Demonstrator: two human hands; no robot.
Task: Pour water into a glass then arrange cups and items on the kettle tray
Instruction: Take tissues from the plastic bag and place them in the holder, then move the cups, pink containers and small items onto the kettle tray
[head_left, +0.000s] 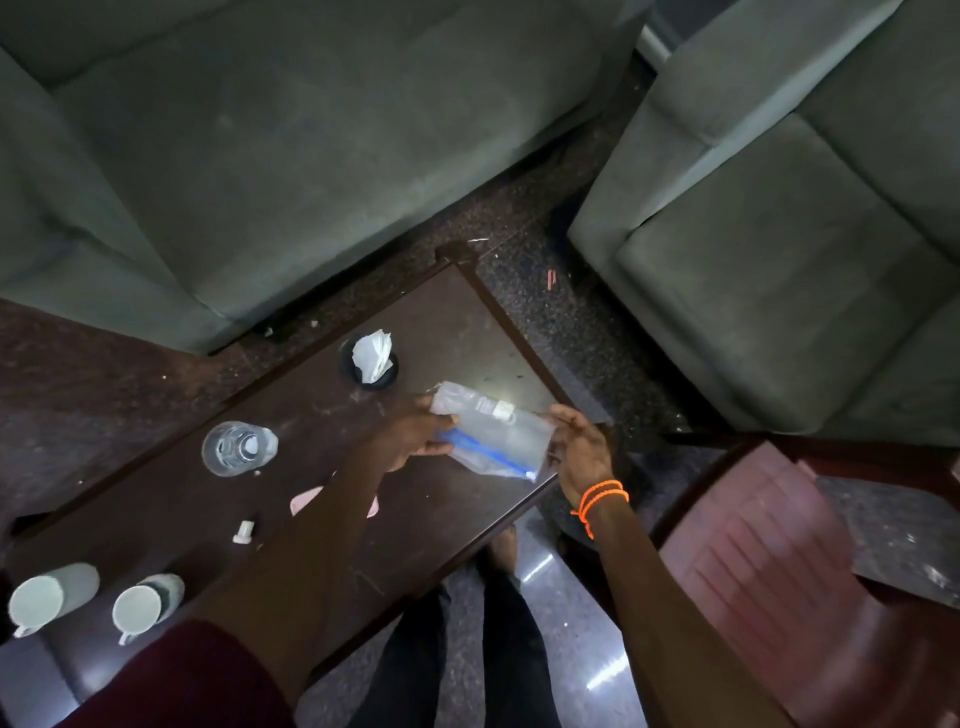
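Both my hands hold a clear plastic pouch (491, 434) with a blue toothbrush inside, above the right end of the dark wooden table (457, 322). My left hand (415, 431) pinches its left side and my right hand (579, 452), with orange wrist bands, grips its right edge. A clear glass (228, 449) stands left of my hands, with a plastic bottle right behind it. Two white cups (49, 597) (145, 605) sit at the table's near left. No kettle tray is in view.
A black round holder with crumpled white tissue (370, 358) sits beyond my hands. A small white cap (243, 531) and pink scraps (305, 500) lie on the table. Grey sofas (260, 156) (779, 249) stand behind and right; a red-cushioned chair (769, 561) is near right.
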